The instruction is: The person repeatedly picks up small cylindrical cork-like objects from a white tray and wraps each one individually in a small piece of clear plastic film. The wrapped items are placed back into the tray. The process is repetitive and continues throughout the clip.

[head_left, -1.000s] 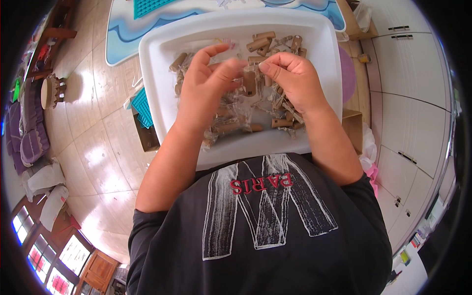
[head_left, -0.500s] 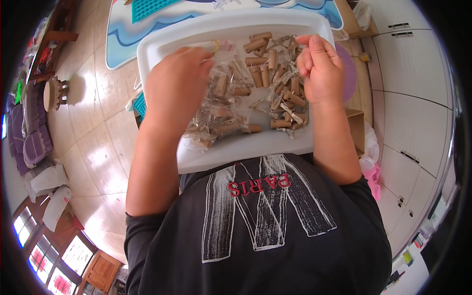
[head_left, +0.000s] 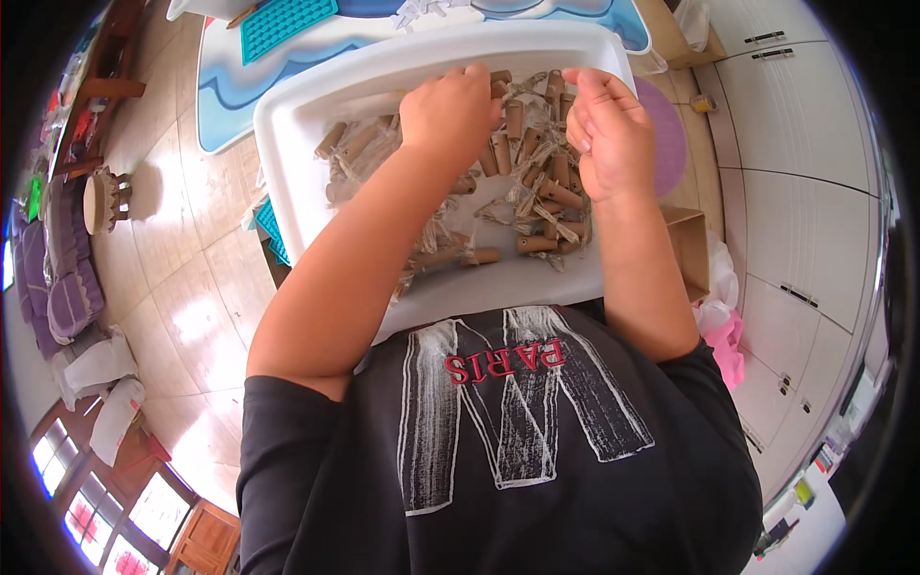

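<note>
A white plastic bin (head_left: 271,144) in front of me holds many small brown tubes (head_left: 559,195), some with pale twisted strands attached. Toward the bin's left side, other brown tubes (head_left: 360,144) lie in clear, crinkled plastic wrapping. My left hand (head_left: 448,110) reaches across to the far middle of the bin, its fingers bent down beside the tubes there. Those fingertips are mostly hidden behind the hand. Above the tubes at the far right, my right hand (head_left: 611,134) is closed, with thumb and index finger pinched together. Whatever lies between them is too small to make out.
A blue-and-white patterned table (head_left: 225,105) stands beyond the bin, with a teal studded mat (head_left: 287,26) on it. A cardboard box (head_left: 687,251) sits right of the bin, near white cabinets (head_left: 805,115). A round stool (head_left: 103,199) stands on the tiled floor at left.
My left hand has swung right and away from me, from the wrapped tubes to the far middle of the bin. The right hand stays pinched in about the same place.
</note>
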Action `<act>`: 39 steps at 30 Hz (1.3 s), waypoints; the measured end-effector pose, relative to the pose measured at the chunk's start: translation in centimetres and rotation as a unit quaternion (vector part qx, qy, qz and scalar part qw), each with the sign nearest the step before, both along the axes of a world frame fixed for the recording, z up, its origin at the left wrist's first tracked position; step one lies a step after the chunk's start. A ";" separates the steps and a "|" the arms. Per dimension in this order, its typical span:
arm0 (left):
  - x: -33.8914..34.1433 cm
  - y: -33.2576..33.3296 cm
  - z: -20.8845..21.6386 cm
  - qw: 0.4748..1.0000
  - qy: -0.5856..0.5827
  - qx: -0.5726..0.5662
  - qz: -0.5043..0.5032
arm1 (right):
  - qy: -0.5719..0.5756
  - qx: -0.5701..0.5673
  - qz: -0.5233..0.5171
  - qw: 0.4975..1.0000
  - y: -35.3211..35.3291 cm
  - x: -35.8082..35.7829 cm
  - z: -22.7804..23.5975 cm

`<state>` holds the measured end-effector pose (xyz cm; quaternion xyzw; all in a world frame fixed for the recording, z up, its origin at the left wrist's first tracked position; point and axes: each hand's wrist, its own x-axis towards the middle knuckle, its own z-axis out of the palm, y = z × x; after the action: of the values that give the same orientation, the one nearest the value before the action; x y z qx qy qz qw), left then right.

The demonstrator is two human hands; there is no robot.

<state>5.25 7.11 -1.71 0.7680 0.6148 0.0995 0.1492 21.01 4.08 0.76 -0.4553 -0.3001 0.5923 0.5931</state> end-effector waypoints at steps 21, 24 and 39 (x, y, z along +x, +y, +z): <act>-3.9 -5.7 4.7 0.757 -0.594 -0.248 0.112 | -0.350 0.141 0.149 0.914 -1.9 -2.4 0.1; -3.6 -5.6 4.6 0.747 -0.610 -0.229 0.131 | -0.272 0.093 0.125 0.949 -1.7 -2.7 0.1; -4.2 -5.6 4.7 0.725 -0.661 -0.169 0.095 | -0.096 -0.104 0.165 0.976 -0.2 -1.4 -0.7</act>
<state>1.06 1.55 2.98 0.4080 0.4368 0.4897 0.6348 19.65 3.88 0.11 -0.5134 -0.3637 0.6633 0.4052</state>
